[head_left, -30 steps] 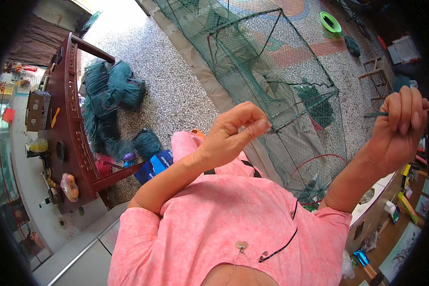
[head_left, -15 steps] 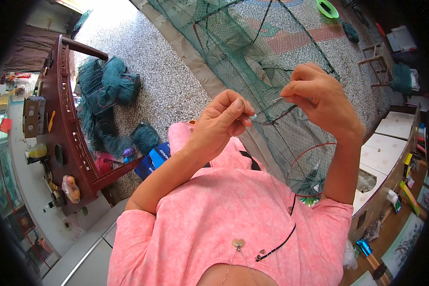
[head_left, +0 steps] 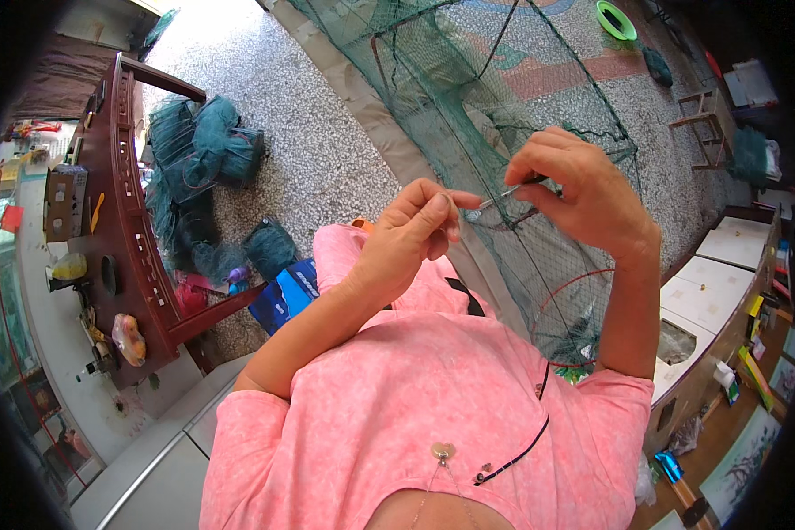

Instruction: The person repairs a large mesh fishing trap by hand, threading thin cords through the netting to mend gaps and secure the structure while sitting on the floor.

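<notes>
Pinching a slender tool [head_left: 510, 190] in the right hand [head_left: 587, 194], with thumb and forefinger narrowed on it and its pale tip slanting down toward the left hand [head_left: 406, 234]. Reaching close with that left hand too, just beside the tip, with thumb pressed to curled fingers and 1 finger stretched out. Cannot tell of anything held in that pinch (too fine to make out), nor of contact between finger and tip. Raising all 2 hands beyond the pink shirt [head_left: 433, 380], in front of a green net [head_left: 433, 106] stretched on dark frames. Look left for heaped teal netting [head_left: 208, 146] beside dark red furniture [head_left: 141, 265], with a blue box [head_left: 283, 296] nearer. Look right for a white-topped cabinet [head_left: 702, 287], and farther off for a green basin [head_left: 628, 34].
</notes>
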`<state>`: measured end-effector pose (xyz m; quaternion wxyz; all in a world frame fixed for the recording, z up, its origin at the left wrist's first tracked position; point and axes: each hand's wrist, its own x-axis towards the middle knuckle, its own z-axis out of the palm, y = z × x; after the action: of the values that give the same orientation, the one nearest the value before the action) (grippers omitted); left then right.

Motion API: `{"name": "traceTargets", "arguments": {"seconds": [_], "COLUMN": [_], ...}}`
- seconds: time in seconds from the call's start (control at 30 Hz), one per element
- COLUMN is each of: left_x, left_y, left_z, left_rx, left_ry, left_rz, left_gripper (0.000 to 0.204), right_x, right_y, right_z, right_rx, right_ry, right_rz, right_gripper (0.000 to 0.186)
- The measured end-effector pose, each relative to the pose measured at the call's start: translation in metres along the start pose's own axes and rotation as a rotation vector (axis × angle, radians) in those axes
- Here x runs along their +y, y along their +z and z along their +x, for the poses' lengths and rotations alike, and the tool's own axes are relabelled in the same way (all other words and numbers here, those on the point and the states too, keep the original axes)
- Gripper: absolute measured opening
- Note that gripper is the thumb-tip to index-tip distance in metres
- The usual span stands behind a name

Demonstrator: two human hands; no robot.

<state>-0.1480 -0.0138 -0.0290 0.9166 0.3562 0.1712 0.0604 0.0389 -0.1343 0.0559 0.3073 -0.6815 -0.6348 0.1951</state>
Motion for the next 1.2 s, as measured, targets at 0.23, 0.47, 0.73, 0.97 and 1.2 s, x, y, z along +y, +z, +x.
{"name": "traceTargets", "arguments": {"seconds": [0.23, 0.47, 0.73, 0.97, 1.2], "left_x": [-0.014, 0.001, 0.021, 0.039, 0.034], "left_y": [-0.007, 0.006, 0.038, 0.031, 0.024], "left_z": [-0.001, -0.006, -0.003, 0.001, 0.010], "left_rx": [0.080, 0.019, -0.175, -0.190, -0.125], "left_ry": [-0.103, 0.156, 0.617, 0.429, 0.294], "left_rz": [-0.246, 0.402, 1.176, 0.757, 0.423], "left_gripper": [0.013, 0.024, 0.032, 0.013, 0.016], "right_x": [-0.013, -0.041, -0.058, -0.044, -0.033], "right_y": [0.034, 0.041, 0.004, -0.062, -0.052], "right_z": [0.008, 0.016, 0.000, -0.032, -0.027], "right_rx": [-0.039, 0.204, 0.488, 0.568, 0.761], "right_ry": [-0.043, -0.308, -0.298, -0.361, -0.494], "right_rz": [0.042, -0.115, 0.658, 1.286, -0.061], "right_gripper": [0.016, 0.014, 0.016, 0.010, 0.009]}}
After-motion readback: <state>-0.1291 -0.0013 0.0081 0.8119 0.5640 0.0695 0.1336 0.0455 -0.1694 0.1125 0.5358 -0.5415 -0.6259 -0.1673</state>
